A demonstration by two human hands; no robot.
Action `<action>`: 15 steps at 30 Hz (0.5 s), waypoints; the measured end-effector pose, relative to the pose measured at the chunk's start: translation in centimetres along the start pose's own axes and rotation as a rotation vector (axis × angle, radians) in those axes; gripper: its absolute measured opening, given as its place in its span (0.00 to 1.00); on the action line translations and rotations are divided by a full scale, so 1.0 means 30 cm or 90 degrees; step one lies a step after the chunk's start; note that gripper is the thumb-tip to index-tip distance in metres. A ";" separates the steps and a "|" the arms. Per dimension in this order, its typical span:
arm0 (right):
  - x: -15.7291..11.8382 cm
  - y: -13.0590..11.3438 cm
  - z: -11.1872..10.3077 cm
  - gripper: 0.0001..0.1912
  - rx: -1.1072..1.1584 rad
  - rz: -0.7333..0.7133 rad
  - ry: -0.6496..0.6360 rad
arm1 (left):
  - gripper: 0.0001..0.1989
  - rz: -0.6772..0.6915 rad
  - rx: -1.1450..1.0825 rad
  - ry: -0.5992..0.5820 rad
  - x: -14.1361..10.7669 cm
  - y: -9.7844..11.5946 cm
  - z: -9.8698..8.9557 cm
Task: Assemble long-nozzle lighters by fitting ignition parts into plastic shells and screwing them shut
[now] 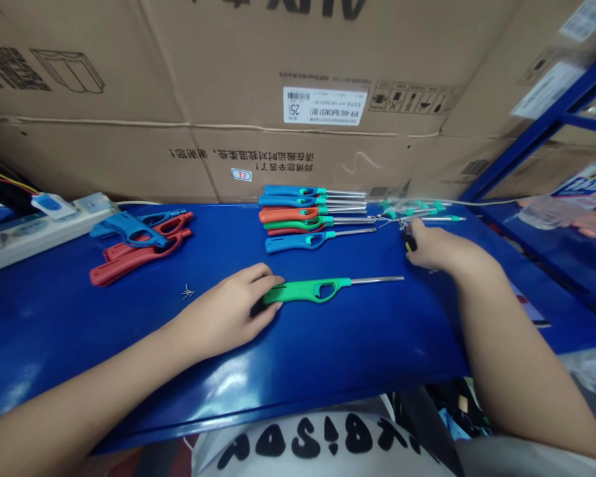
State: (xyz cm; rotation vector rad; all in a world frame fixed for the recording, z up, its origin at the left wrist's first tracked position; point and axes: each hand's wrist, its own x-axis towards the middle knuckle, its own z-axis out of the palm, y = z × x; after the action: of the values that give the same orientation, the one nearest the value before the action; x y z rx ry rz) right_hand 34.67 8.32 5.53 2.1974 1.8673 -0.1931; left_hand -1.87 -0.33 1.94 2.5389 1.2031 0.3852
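1. one green utility lighter (302, 290), metal tube on, lies on the blue table (328, 351) in front of the person, tube pointing right.
2. left hand (243, 308): thumb and fingers closed around its handle's rear end.
3. right hand (434, 245): fingers curled, black-and-yellow tool (410, 240) in the grasp, beside loose nozzle assemblies (430, 212) with teal collars and wires; can't tell if fingertips also pinch one.
4. step in hand, judged: lighter fitting, left steadying, right at the parts. next move would call for keeping the handle steady and clearing the right fingers from those thin wires.
5. behind: row of lighters with tubes (291, 214), blue, orange, green, red. to the left: tubeless handles (142, 228), plus small screws (187, 291).
6. writing: cardboard box (228, 66) is upside down; white label (325, 106) reads "kfr-46g/bpr3aes1 (b1)" and "25"; chinese handling plea ends "谢谢您!"; top lettering cut off, maybe "aux". sticker (241, 174): looks like "32". white shirt (288, 464): black lettering, not fully readable.
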 end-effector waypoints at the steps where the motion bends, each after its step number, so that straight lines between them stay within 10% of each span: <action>1: -0.002 0.004 -0.004 0.32 0.005 -0.002 0.004 | 0.17 0.002 -0.005 0.000 -0.001 0.004 0.000; 11: -0.048 0.012 -0.083 0.09 0.317 -0.057 0.241 | 0.19 0.020 -0.028 0.000 -0.002 0.006 0.014; 15: -0.057 -0.014 -0.079 0.13 0.461 -0.062 0.543 | 0.18 0.025 -0.057 0.017 -0.001 0.002 0.030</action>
State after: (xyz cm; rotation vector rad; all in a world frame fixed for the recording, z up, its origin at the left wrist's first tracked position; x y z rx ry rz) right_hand 33.81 7.39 8.20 2.9824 2.6591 0.1011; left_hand -1.52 -0.52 1.12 2.4919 1.1215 0.4732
